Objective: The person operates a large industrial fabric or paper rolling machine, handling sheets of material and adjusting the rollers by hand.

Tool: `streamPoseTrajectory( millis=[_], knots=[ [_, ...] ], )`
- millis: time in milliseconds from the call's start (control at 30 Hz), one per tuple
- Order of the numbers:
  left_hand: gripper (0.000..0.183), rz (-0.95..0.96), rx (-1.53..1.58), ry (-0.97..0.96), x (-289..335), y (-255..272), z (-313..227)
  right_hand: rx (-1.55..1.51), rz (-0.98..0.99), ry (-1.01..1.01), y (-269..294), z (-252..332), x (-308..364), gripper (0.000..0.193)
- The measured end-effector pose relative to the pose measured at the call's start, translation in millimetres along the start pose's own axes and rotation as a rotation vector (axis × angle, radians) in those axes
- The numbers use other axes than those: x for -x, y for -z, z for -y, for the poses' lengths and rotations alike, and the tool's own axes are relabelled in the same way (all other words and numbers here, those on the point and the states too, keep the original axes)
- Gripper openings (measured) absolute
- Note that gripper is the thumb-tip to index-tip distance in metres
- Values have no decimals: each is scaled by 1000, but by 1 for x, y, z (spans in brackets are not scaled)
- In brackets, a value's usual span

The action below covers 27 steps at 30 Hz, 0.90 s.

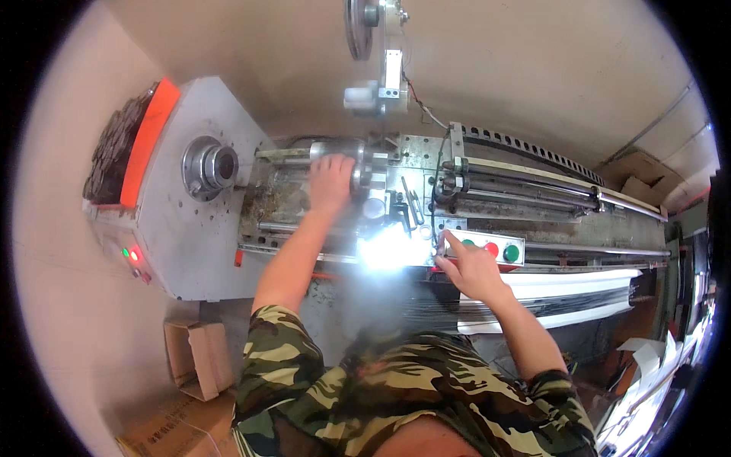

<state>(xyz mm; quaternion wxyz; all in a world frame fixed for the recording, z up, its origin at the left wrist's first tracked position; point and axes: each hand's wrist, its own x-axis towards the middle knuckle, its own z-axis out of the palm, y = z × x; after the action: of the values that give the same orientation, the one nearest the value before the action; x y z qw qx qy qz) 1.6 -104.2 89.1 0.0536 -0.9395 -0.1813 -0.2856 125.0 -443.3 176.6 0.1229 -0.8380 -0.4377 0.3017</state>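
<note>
My left hand [331, 181] lies over a short metal cylinder [323, 149] on the machine bed, its fingers bent onto the top. Just to its right stand metal blocks [378, 181] on a drilled plate [419, 158]. My right hand [474, 268] is at the left end of a control box [519, 238], index finger stretched out onto it and thumb apart. Whether that finger presses a button cannot be made out. A red button [491, 250] and a green button [511, 252] show to the right of the finger. Hex keys [412, 201] lie on the plate between my hands.
At left stands the grey machine housing [194, 251] with a round metal spindle [216, 167]. Long rails [525, 171] run off to the right. An arm with a wheel [358, 30] hangs above. A bright glare hides the plate's near edge. Cardboard boxes [199, 358] sit lower left.
</note>
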Motion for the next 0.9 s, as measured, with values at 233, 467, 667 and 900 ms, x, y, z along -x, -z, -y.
streamPoseTrajectory(
  millis=[233,467,667,900],
  knots=[
    [50,-4,70,10,-10,13,-10,-488,-451,26,-41,94,-151,73],
    [36,-50,59,7,-6,4,-5,-384,-469,-236,-40,140,-189,69],
    [30,-121,114,-18,-11,9,-9,-371,-588,-196,-54,133,-190,61],
    [68,204,388,-133,-11,49,21,-417,-531,-281,-50,138,-189,61]
  ],
)
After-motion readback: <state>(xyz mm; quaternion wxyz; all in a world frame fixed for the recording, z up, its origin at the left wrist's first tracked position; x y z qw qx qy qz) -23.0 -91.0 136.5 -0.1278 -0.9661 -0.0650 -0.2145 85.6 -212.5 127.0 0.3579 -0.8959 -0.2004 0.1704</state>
